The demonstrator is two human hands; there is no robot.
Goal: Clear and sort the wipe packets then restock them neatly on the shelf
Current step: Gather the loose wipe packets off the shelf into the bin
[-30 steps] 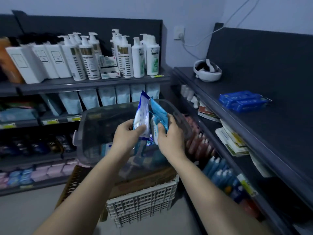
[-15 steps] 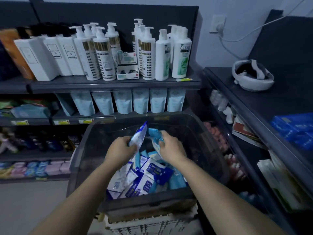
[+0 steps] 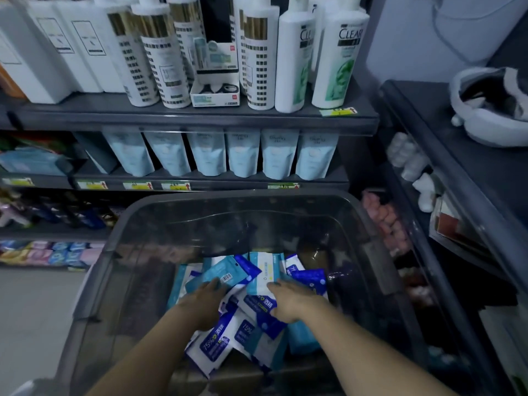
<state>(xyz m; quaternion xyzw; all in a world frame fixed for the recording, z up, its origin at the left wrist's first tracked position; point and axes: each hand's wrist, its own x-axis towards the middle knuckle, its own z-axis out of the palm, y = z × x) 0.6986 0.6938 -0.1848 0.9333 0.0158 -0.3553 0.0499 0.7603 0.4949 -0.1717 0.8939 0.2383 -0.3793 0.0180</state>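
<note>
both hands have dropped into the bin since half a second ago. the two packets we had lifted clear are now down on the pile, and our view has closed in on the bin.

left hand (image 3: 204,305) lies palm down on the heap, fingers fairly straight, tips resting on a teal packet (image 3: 228,273) with a barcode. it pinches nothing that we can see. right hand (image 3: 291,302) is palm down just beside it, fingers over the lower edge of a pale blue packet (image 3: 264,270). we cannot tell whether it pinches that packet or only rests on it. hands are near each other, not touching.

wipe packets (image 3: 223,338) sit in a loose heap at the bottom of the bin (image 3: 134,267), a grey see-through tub. they overlap at all angles: white ones with dark blue "75%" labels toward us, teal and pale blue ones further back.

behind the bin, the front shelf (image 3: 200,117) carries white pump bottles (image 3: 155,61) with a small boxed item (image 3: 215,90) between them. one level down, a row of pale blue pouches (image 3: 243,155) stands upright, with price tags (image 3: 137,185) on the shelf lip below. right shelf (image 3: 434,115) holds a white rounded device (image 3: 491,121).
</note>
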